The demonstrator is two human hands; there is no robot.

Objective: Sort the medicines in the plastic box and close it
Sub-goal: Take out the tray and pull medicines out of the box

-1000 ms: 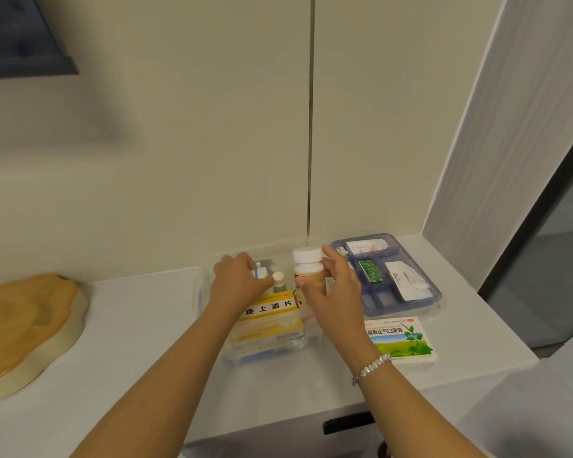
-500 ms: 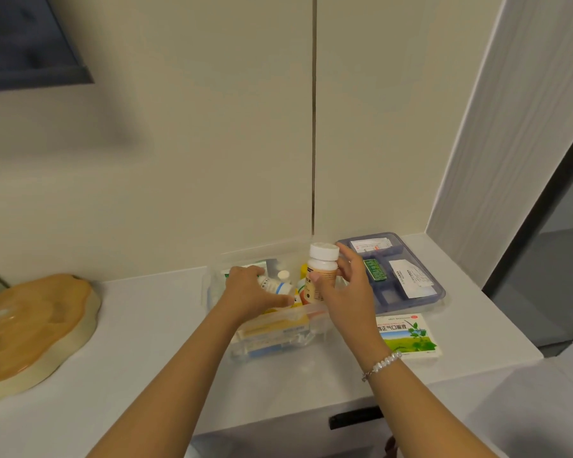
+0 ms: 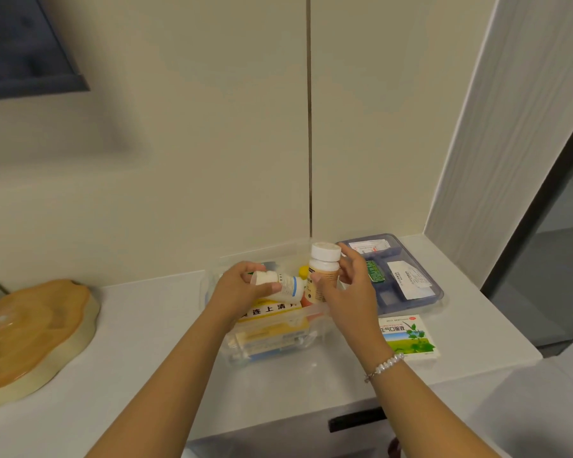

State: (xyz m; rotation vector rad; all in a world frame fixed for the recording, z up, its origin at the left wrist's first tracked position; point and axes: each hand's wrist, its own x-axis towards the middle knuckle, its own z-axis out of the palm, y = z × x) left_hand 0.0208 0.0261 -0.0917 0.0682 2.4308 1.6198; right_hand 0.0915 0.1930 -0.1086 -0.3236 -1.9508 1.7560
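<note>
Landmark: the clear plastic box (image 3: 272, 345) on the white counter (image 3: 139, 325). I tell every place from it.
What changed: my left hand (image 3: 242, 292) was down in the box a moment ago. Now it has lifted a small white bottle (image 3: 280, 285) up and tipped it on its side.
Left fingers: curled round the small bottle, holding it over the back of the box.
Right hand: my right hand (image 3: 343, 289) has the tall white-capped bottle (image 3: 323, 276), standing straight, same as before.
Right fingers: wrapped round the tall bottle, thumb in front.
Inside the box: a yellow medicine carton (image 3: 272, 314) lies flat at the front.
Right of the box: a blue tray (image 3: 434, 289) with papers, and in front of that tray a green-and-white medicine carton (image 3: 407, 337) on the counter.
What it means: I think both bottles are out to be put back neatly. The carton outside is not in yet, and the box is not closed.
</note>
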